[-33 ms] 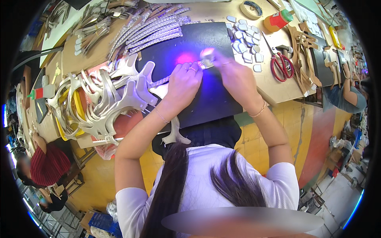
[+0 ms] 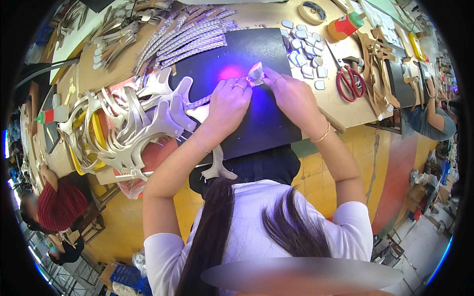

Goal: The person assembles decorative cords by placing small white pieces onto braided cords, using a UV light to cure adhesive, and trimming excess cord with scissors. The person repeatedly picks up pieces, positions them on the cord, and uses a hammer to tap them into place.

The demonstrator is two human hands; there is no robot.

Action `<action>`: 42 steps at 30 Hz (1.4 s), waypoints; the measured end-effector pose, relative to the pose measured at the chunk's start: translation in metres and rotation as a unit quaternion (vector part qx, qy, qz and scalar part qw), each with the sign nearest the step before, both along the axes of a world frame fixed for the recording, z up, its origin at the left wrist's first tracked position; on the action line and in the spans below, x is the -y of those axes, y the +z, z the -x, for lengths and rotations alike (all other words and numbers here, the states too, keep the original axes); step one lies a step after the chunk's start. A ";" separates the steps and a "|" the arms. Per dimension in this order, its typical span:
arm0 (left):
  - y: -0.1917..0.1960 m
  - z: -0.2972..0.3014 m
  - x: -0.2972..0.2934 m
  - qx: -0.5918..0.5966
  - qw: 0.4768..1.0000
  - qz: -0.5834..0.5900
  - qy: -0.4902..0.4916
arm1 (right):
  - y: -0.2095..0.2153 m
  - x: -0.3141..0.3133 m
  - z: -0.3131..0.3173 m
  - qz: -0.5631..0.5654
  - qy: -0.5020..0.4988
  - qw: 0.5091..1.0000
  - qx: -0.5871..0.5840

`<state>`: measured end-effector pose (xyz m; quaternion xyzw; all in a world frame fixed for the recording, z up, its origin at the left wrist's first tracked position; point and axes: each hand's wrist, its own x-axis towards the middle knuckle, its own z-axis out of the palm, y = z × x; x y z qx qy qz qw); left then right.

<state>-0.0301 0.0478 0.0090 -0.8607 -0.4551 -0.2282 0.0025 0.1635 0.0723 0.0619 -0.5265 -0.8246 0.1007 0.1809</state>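
While the person's long dark hair and pale top fill the near edge, both forearms reach forward over a black mat (image 2: 256, 123) lying on the wooden counter (image 2: 345, 111). The left hand (image 2: 228, 103) presses down with curled fingers on a glittery silver strap (image 2: 200, 102) that runs out to the left. The right hand (image 2: 291, 93) pinches a small silver trim piece (image 2: 256, 73) between thumb and fingertips, just beyond the left hand's knuckles, where a pink-violet glow falls on the mat.

Left of the hands, a heap of silver cut sandal uppers (image 2: 128, 123) overlaps a yellow tray, and one more upper hangs off the counter's near edge. Right of the mat lie red-handled scissors (image 2: 349, 81) and, farther right, tan leather strips (image 2: 377, 74).

Beyond the hands, small pale silver patches (image 2: 305, 49) sit scattered at the mat's far right corner. A fan of glittery straps (image 2: 190, 37) spreads across the far left. Farthest off stand a roll of tape (image 2: 313, 11) and an orange bottle with a green cap (image 2: 345, 25).

Yellow and red floor tiles (image 2: 375, 167) show below the counter; another person in a red striped top (image 2: 59, 204) sits at the left.
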 end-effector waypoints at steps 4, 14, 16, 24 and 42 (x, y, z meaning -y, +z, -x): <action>-0.001 0.000 -0.013 0.066 0.994 0.076 0.028 | -0.001 -0.014 -0.013 -0.023 -0.018 0.999 -0.027; 0.043 0.026 -0.051 0.246 0.840 0.478 0.075 | -0.043 0.052 -0.030 -0.121 -0.039 0.985 -0.119; 0.055 0.034 -0.050 0.324 0.805 0.497 0.014 | -0.048 0.054 -0.025 -0.122 -0.033 0.989 -0.081; 0.089 0.052 -0.029 0.371 0.747 0.551 -0.004 | -0.013 0.040 -0.013 0.109 -0.029 0.944 -0.311; 0.088 0.037 -0.023 0.375 0.797 0.472 0.014 | -0.003 0.038 0.020 0.411 0.016 0.719 -0.560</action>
